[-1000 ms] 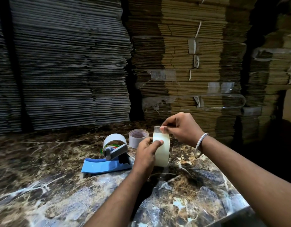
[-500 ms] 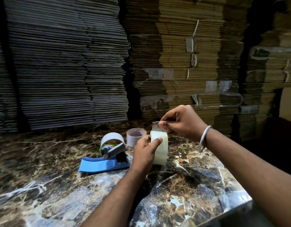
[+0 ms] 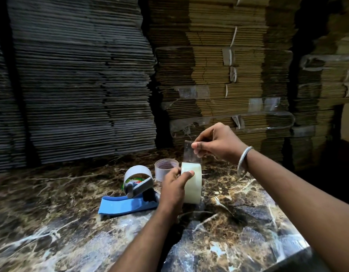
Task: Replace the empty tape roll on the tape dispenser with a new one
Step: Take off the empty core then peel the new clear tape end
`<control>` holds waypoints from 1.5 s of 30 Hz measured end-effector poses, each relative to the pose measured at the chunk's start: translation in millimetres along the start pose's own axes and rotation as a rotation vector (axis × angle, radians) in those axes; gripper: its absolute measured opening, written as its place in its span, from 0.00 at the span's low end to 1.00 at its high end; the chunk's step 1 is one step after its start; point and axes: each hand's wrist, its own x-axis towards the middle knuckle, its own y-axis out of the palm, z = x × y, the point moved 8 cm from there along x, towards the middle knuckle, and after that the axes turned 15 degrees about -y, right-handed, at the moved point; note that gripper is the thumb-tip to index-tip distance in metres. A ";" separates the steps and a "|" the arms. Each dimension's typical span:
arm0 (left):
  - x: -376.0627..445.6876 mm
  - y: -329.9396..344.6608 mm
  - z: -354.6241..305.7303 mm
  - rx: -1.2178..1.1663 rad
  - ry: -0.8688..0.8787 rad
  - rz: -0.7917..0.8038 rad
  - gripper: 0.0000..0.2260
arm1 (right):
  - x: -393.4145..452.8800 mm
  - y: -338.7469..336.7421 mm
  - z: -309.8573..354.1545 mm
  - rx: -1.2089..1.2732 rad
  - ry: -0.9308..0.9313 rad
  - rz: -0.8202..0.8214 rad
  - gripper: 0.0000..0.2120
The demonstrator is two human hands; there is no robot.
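My left hand [image 3: 172, 190] grips a full roll of clear tape [image 3: 192, 183], held upright on edge above the marble table. My right hand [image 3: 216, 142] pinches the loose tape end [image 3: 189, 152] and holds it pulled up a short way from the roll. The blue tape dispenser [image 3: 130, 201] lies on the table just left of my left hand, its grey spool holder raised. A bare, empty tape core [image 3: 165, 169] stands behind the roll.
The dark veined marble table [image 3: 71, 222] ends in an edge at the lower right [image 3: 299, 254]. Tall stacks of flattened cardboard [image 3: 81, 85] rise right behind the table, some bound with clear tape.
My right hand has lifted, peeling the tape end further up off the roll. The left hand keeps the roll in about the same place.
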 end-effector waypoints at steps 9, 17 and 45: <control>-1.7 3.7 1.9 0.001 -0.030 0.026 0.04 | 2.9 8.4 -20.5 -0.064 0.099 0.048 0.05; -7.6 2.4 0.0 0.038 -0.010 -0.041 0.07 | -6.3 12.4 -37.7 -0.010 0.199 0.002 0.07; -1.2 -6.3 11.1 -0.035 -0.022 -0.229 0.16 | -60.4 45.1 -96.5 0.489 0.519 -0.632 0.17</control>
